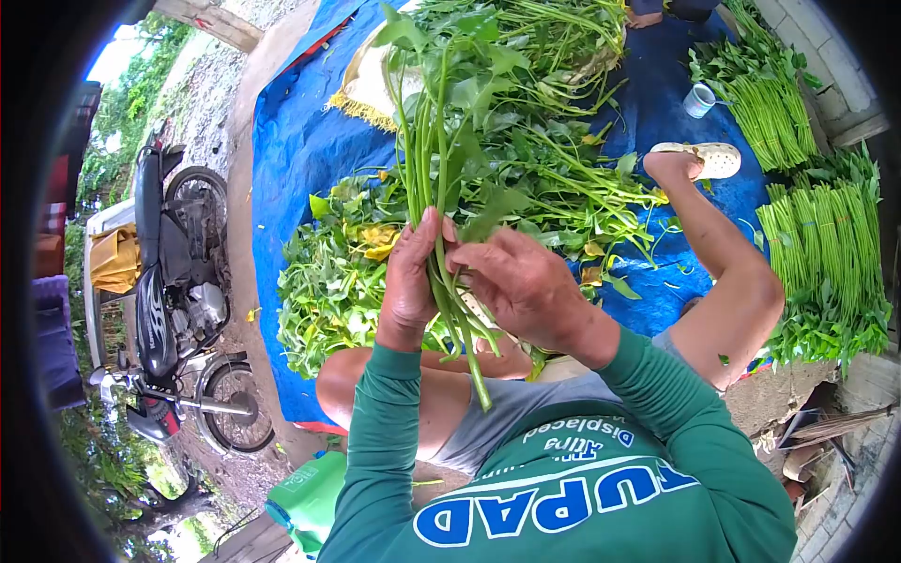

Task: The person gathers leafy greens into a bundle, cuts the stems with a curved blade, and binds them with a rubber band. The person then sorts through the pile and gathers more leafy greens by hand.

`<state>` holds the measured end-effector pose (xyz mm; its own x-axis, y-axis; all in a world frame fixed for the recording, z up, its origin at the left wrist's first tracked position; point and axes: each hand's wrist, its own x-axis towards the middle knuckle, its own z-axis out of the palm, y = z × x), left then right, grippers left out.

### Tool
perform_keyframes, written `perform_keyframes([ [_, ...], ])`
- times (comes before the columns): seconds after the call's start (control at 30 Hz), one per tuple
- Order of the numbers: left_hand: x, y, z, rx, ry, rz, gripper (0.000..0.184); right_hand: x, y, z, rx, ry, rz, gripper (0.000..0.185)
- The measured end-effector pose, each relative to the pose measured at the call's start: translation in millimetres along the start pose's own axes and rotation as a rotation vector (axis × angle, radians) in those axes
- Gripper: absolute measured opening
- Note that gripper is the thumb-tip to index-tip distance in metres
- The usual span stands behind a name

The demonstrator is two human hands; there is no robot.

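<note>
A bunch of long green leafy stalks (421, 155), resembling water spinach, stands upright in my left hand (410, 272). The fingers of that hand are wrapped round the stems, whose cut ends hang below it. My right hand (522, 286) is beside the bunch with its fingers curled and pinched against the stems. A leaf shows just above those fingertips; what they grip is hidden. Beneath and beyond both hands, a large heap of loose leafy greens (324, 305) with some yellowed leaves lies on a blue tarp (282, 141).
Tied bundles of stalks (818, 235) lie at the right by a block wall. A white tin can (699, 100) stands on the tarp. A co-worker's hand (644, 19) shows at the top. A motorcycle (188, 291) is parked at left, and a green bag (308, 497) lies at lower left.
</note>
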<state>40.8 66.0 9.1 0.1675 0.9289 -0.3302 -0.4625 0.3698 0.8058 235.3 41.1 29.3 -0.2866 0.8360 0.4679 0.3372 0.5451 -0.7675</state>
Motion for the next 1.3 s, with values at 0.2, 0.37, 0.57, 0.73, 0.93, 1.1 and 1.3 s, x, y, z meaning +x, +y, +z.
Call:
perform_keyframes([
  [0.2,0.8,3.7,-1.2,-0.110,-0.132,-0.019,0.041,-20.1,12.2,1.4,0.131,-0.149,0.084,0.014],
  [0.37,-1.2,5.0,2.9,-0.162,-0.154,-0.036,0.042,-17.3,9.0,-5.7,0.207,-0.159,0.120,0.015],
  [0.57,-0.2,-0.2,2.3,-0.084,-0.168,-0.037,0.043,23.4,14.6,-15.2,0.243,0.289,0.081,0.020],
  [0.73,-3.3,2.8,5.7,-0.049,-0.210,-0.078,0.045,32.7,36.4,0.7,0.227,0.192,0.087,0.020],
  [0.93,-8.9,4.0,9.5,-0.022,-0.170,-0.074,0.046,30.1,35.4,-1.1,0.194,0.076,0.127,0.015],
  [1.1,-7.0,1.6,5.6,0.099,-0.102,-0.135,0.046,32.0,46.2,-7.5,0.551,-0.034,0.406,0.017],
  [1.3,-6.1,-7.8,8.1,0.080,-0.160,-0.168,0.034,22.8,69.0,-2.6,0.583,-0.040,0.452,0.017],
])
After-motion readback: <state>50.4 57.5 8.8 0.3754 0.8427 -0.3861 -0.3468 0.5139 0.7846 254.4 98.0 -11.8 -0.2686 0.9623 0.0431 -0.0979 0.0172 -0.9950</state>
